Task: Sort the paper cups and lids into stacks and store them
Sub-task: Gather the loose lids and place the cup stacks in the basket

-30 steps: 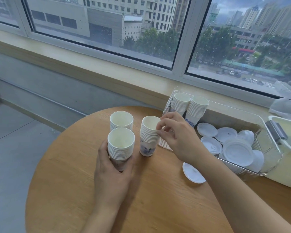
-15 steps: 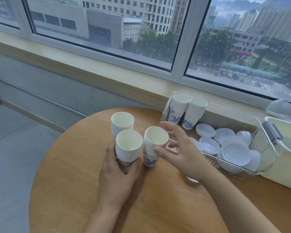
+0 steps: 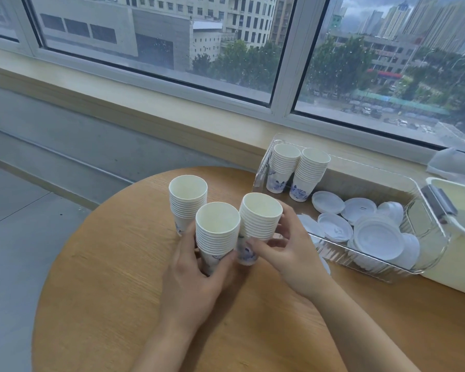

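Cup stacks gripped — left hand [image 3: 191,280] one, right hand [image 3: 287,253] another, seemingly lifted.

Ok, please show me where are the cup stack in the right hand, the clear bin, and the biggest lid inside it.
cup stack in the right hand [image 3: 259,220], head view, stacked rims
clear bin [image 3: 365,263], head view, near front wall
biggest lid [image 3: 377,241], head view, flat centre
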A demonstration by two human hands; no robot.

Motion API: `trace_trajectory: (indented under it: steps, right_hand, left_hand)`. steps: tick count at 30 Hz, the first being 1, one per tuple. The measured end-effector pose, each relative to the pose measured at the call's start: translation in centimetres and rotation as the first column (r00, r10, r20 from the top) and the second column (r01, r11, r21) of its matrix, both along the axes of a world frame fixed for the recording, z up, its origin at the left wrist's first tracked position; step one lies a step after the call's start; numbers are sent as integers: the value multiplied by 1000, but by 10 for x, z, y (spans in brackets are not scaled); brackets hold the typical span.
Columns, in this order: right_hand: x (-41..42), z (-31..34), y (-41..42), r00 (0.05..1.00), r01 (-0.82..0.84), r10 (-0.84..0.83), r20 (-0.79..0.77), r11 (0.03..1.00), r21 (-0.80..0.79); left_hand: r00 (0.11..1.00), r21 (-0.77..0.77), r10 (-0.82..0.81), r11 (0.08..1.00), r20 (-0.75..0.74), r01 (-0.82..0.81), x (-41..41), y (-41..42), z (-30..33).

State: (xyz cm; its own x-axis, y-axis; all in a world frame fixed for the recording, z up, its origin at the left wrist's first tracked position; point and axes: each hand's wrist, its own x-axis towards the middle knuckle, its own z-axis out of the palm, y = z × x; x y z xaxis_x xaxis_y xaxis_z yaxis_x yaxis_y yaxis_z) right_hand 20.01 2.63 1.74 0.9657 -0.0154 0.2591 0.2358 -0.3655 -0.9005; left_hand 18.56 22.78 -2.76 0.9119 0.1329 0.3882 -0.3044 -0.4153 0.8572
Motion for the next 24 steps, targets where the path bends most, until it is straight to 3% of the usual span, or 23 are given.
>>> trace_trajectory:
  steps: [12,24]
  right_hand:
    - [48,48,-47,950,270,-292,111,946,181]
    - [122,15,-47,931,363,-365,0,927,-100]
  left_hand:
    - [992,-185,-126,974,32,130,42,-48,11]
    - [986,-166,-160,972,37,164,50,-54,7]
